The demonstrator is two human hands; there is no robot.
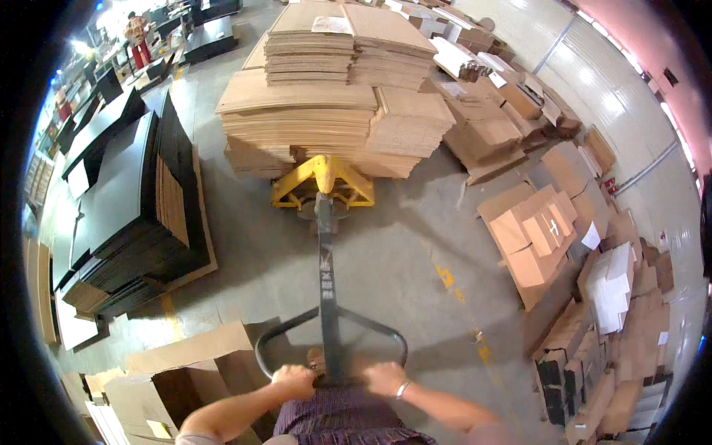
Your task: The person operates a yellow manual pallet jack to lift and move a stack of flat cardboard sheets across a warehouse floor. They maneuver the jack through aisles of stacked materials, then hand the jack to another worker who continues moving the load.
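Both my hands grip the dark loop handle (327, 278) of a yellow pallet jack (323, 178). My left hand (295, 380) is closed around the near bar on its left side. On the same bar, my right hand (384, 378) is closed to the right of the shaft, with a light bracelet at the wrist. The jack's yellow frame stands against a tall load of flat brown cardboard sheets (297, 111), stacked in layers. Its forks are hidden beneath that load. A white paper (331, 25) lies on top of the stack.
Stacked black panels (126, 200) stand on the left. Open cardboard boxes (185, 378) are at the near left. Along the right wall are brown cartons (534, 230) and white packages (612, 289). Worn yellow lines (445, 278) mark the grey floor. A person (136, 37) stands far left.
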